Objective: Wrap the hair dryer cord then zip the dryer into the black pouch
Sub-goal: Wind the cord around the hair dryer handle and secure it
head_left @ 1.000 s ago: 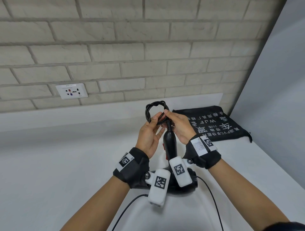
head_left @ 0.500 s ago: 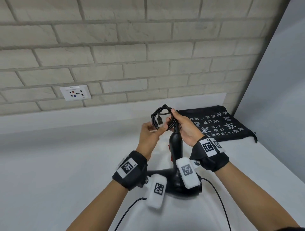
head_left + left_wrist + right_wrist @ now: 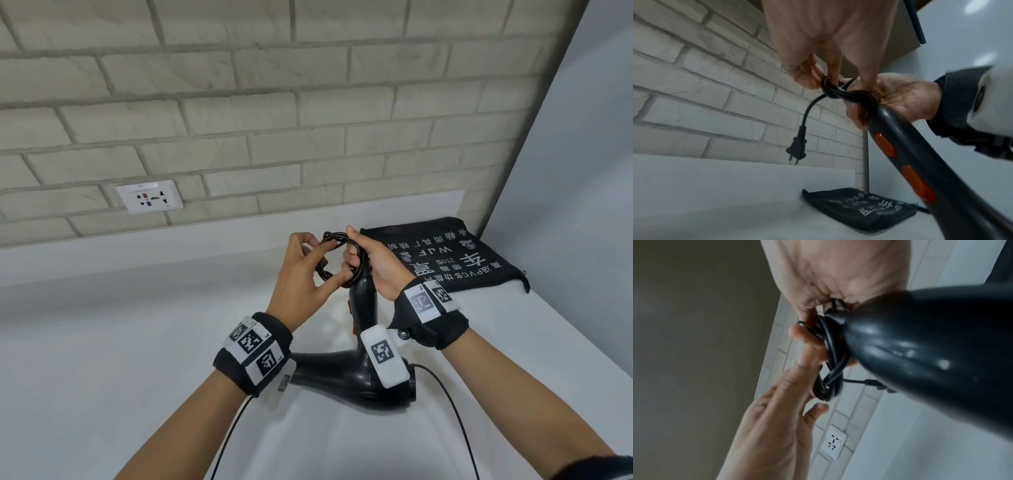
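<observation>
Head view, nearest first: the dryer [image 3: 346, 375] rests barrel-down on the counter [image 3: 102, 359], handle up — hard, smooth plastic, likely light but top-heavy, best held at the handle. Above it both hands work the cord [image 3: 334, 260], a springy rubbery coil that looks apt to unwind; the left hand [image 3: 301, 277] pinches the loops, the right hand [image 3: 373, 263] clamps coil against handle. The plug [image 3: 796, 150] dangles free. Beyond lies the pouch [image 3: 455, 257] — soft, flat.

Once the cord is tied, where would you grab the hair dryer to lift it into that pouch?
Probably by the handle, from the right side. It stands up narrow and straight from the hair dryer, between the buttons and the coiled cord, and the pouch lies that way.
</observation>
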Available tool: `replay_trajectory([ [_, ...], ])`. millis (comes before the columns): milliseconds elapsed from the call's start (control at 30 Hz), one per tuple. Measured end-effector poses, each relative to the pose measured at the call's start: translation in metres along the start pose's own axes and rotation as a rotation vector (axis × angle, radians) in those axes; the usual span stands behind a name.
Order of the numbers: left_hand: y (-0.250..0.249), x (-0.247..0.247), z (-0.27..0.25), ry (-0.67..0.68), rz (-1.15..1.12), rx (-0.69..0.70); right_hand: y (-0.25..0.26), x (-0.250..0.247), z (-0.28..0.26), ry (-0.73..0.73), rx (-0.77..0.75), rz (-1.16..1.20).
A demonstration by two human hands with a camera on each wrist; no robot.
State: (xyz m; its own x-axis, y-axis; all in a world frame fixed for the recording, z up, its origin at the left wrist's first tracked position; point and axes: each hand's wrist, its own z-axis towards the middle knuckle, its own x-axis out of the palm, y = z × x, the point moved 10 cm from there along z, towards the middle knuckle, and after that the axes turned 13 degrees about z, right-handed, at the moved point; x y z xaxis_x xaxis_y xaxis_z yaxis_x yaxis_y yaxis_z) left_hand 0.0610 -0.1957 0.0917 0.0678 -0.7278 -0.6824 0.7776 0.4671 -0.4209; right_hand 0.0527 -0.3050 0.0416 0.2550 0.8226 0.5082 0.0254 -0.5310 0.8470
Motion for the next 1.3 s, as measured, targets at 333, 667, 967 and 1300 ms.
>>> replay_trajectory([
  [333, 0.015, 0.006, 0.013, 0.024, 0.101, -0.185, 0.006, 0.004, 0.002, -0.083, -0.157, -0.306],
  [667, -0.008, -0.013, 0.006, -0.075, 0.009, -0.056, 0.016, -0.011, 0.001, -0.217, -0.334, -0.32],
  [967, -0.005, -0.001, 0.002, 0.08, -0.375, -0.235, 0.018, -0.015, 0.001, -0.253, -0.373, -0.348],
  [1300, 0.036, 0.043, -0.014, 0.365, -1.076, -0.726, -0.005, 0.003, 0.002, 0.087, -0.008, -0.137],
])
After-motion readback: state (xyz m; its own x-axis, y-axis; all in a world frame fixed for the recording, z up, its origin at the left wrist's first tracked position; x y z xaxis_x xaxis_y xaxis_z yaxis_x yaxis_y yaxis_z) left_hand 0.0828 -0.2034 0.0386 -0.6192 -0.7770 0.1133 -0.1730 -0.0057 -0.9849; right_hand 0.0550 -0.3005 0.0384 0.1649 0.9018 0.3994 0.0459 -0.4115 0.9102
